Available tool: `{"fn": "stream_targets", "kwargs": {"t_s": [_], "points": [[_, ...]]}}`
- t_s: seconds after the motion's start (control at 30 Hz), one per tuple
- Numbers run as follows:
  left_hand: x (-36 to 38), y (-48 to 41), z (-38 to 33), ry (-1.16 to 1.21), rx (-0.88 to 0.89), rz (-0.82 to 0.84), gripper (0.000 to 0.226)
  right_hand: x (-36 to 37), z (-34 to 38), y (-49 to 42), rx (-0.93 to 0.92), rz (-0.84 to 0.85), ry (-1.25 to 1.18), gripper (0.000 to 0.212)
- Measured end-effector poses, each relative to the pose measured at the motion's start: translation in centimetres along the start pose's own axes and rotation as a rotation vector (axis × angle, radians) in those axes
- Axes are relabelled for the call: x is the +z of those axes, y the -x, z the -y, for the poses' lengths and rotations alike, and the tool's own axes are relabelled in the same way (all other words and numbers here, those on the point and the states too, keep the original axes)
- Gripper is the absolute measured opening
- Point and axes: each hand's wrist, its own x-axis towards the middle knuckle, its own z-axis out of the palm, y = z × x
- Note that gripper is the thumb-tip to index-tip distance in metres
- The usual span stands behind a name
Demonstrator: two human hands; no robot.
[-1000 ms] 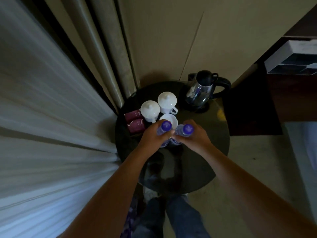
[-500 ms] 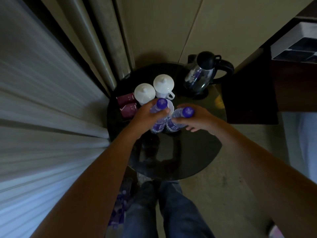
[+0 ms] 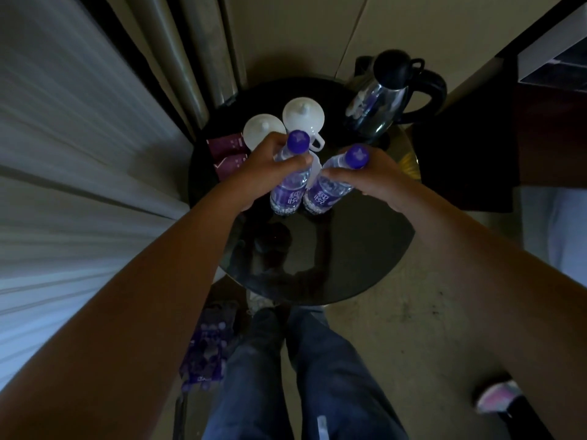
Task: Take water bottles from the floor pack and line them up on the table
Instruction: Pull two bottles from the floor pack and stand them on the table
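Note:
Two clear water bottles with purple caps and purple labels stand side by side near the middle of the round black table (image 3: pixel 349 249). My left hand (image 3: pixel 257 176) grips the left bottle (image 3: pixel 290 188) around its neck and shoulder. My right hand (image 3: pixel 378 179) holds the right bottle (image 3: pixel 327 192) just under its cap. Both bottle bases rest on or just above the glossy tabletop; I cannot tell which. The floor pack (image 3: pixel 206 347), wrapped in purple plastic, lies on the floor by my left leg, below the table's near edge.
Behind the bottles stand two white lidded cups (image 3: pixel 303 117), purple sachets (image 3: pixel 230 157) to their left and a black and steel kettle (image 3: pixel 384 96) at the back right. Curtains hang on the left. A dark cabinet stands at right. My legs are below the table.
The view has moved closer and tilted down. Both hands with their bottles have shifted a little toward me on the table, and the bottles now stand more upright, side by side.

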Motion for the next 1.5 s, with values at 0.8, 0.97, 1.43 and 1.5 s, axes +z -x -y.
{"fn": "stream_targets", "kwargs": {"t_s": [0.8, 0.97, 1.43, 1.5], "points": [[-0.2, 1.1, -5.6, -0.298, 0.322, -0.380, 0.029, -6.9, 5.5, 2.8, -0.011, -0.301, -0.160, 0.032], [-0.6, -2.1, -15.6, -0.168, 0.461, -0.383, 0.016, -12.6, 12.6, 0.8, -0.100, -0.405, -0.136, 0.033], [-5.1, -16.3, -17.5, -0.245, 0.393, -0.243, 0.010, -13.5, 17.6, -12.5, -0.174, -0.371, -0.121, 0.054], [-4.9, -17.3, -15.8, -0.268, 0.387, -0.215, 0.011, -12.2, 16.6, -14.3, -0.177, -0.369, -0.074, 0.052]]}}
